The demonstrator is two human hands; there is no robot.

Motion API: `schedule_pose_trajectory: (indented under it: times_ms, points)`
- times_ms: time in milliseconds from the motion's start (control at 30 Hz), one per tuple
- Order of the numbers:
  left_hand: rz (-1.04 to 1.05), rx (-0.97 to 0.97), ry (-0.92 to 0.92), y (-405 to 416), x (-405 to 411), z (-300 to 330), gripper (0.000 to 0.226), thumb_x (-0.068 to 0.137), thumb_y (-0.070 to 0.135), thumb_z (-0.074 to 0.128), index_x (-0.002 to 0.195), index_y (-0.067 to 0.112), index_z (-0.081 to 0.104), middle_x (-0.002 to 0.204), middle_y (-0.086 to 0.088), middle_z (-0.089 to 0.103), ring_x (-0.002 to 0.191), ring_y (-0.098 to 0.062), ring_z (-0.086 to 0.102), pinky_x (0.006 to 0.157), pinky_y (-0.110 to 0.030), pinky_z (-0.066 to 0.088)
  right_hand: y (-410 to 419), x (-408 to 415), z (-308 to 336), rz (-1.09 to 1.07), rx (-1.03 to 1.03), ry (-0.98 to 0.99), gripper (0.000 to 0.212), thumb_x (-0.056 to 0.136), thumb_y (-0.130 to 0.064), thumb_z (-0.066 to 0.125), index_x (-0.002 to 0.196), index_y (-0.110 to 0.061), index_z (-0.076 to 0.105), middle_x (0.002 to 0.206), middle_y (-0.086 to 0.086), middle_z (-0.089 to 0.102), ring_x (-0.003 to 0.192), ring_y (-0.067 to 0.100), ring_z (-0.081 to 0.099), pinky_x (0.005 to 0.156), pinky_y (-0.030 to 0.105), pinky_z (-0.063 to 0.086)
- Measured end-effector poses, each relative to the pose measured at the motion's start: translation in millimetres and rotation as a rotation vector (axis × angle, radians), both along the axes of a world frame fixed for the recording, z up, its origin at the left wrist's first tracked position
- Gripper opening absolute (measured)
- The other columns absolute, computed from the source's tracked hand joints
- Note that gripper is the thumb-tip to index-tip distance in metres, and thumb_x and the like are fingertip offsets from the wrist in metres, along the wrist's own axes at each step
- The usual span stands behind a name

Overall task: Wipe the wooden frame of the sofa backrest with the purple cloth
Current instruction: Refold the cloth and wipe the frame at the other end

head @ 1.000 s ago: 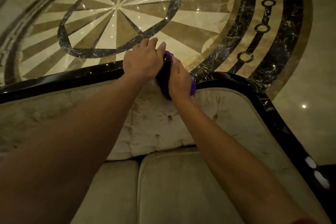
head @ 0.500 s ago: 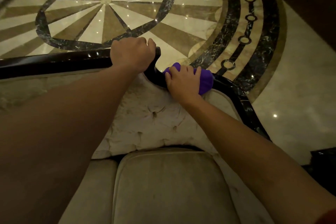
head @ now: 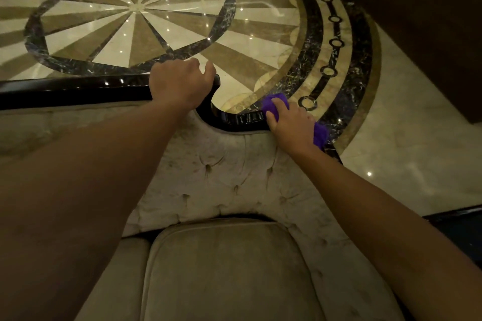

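Note:
The sofa's dark glossy wooden frame runs along the top of the tufted beige backrest and dips in a curve at the centre. My left hand grips the frame just left of that dip, fingers curled over its top edge. My right hand presses the purple cloth flat onto the frame right of the dip. The cloth shows beyond my fingertips and again past the heel of my hand. The frame under my right hand is hidden.
Behind the sofa lies a polished marble floor with a radial star pattern and dark curved bands. A beige seat cushion sits below the backrest. A dark wall or piece of furniture fills the upper right.
My right hand has slid the purple cloth rightward along the frame, away from the central dip. My left hand moved onto the frame and stays gripping it left of the dip.

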State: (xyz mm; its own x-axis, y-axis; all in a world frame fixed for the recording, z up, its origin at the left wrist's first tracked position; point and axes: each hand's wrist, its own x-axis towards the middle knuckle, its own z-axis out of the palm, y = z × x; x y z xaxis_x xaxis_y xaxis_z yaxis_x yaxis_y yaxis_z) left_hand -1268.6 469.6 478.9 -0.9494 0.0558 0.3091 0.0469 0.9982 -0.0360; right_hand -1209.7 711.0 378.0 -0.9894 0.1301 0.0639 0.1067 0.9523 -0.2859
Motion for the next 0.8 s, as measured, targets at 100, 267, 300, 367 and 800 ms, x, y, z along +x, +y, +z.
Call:
schedule_pose_trajectory:
  times_ms: [100, 267, 300, 367, 800]
  points:
    - [-0.042, 0.013, 0.101, -1.5, 5.9, 0.4, 0.062, 0.102, 0.051, 0.026, 0.117, 0.006, 0.066, 0.116, -0.021, 0.068, 0.112, -0.040, 0.058, 0.096, -0.052, 0.043, 14.7, 16.7, -9.9, -0.018, 0.001, 0.016, 0.056, 0.108, -0.049, 0.041, 0.159, -0.026, 0.035, 0.154, 0.019, 0.046, 0.141, 0.040, 0.042, 0.113, 0.062, 0.035]
    - [-0.412, 0.149, 0.301, 5.3, 22.3, -4.8, 0.038, 0.099, 0.033, 0.048, 0.125, 0.010, 0.061, 0.146, -0.019, 0.052, 0.150, -0.039, 0.032, 0.123, -0.057, 0.019, 36.6, 36.7, -23.9, -0.117, -0.018, 0.029, 0.062, 0.105, -0.049, 0.047, 0.160, -0.024, 0.032, 0.154, 0.022, 0.044, 0.140, 0.043, 0.043, 0.110, 0.061, 0.039]
    - [-0.523, 0.162, 0.317, 15.9, 28.0, -11.1, 0.036, 0.096, 0.030, 0.051, 0.125, 0.010, 0.062, 0.146, -0.019, 0.052, 0.151, -0.040, 0.031, 0.123, -0.059, 0.019, 40.2, 40.6, -27.4, -0.130, -0.023, 0.034, 0.063, 0.104, -0.048, 0.048, 0.160, -0.023, 0.033, 0.153, 0.023, 0.045, 0.139, 0.044, 0.044, 0.110, 0.060, 0.040]
    - [-0.669, 0.203, 0.247, 47.7, 38.5, -26.7, 0.037, 0.096, 0.029, 0.053, 0.127, 0.011, 0.062, 0.148, -0.018, 0.052, 0.151, -0.039, 0.032, 0.123, -0.058, 0.022, 47.1, 48.7, -32.4, -0.163, -0.039, 0.052, 0.062, 0.104, -0.047, 0.049, 0.159, -0.021, 0.033, 0.151, 0.023, 0.047, 0.136, 0.044, 0.047, 0.108, 0.059, 0.044]
    - [-0.341, 0.128, -0.461, 116.5, 38.3, -132.6, 0.077, 0.097, 0.078, 0.009, 0.164, 0.040, 0.009, 0.175, -0.004, 0.006, 0.160, -0.032, 0.001, 0.127, -0.057, 0.001, 90.6, 146.2, -86.8, -0.335, -0.014, -0.083, 0.071, 0.107, -0.036, 0.049, 0.164, -0.007, 0.018, 0.151, 0.034, 0.041, 0.133, 0.049, 0.048, 0.112, 0.057, 0.042]
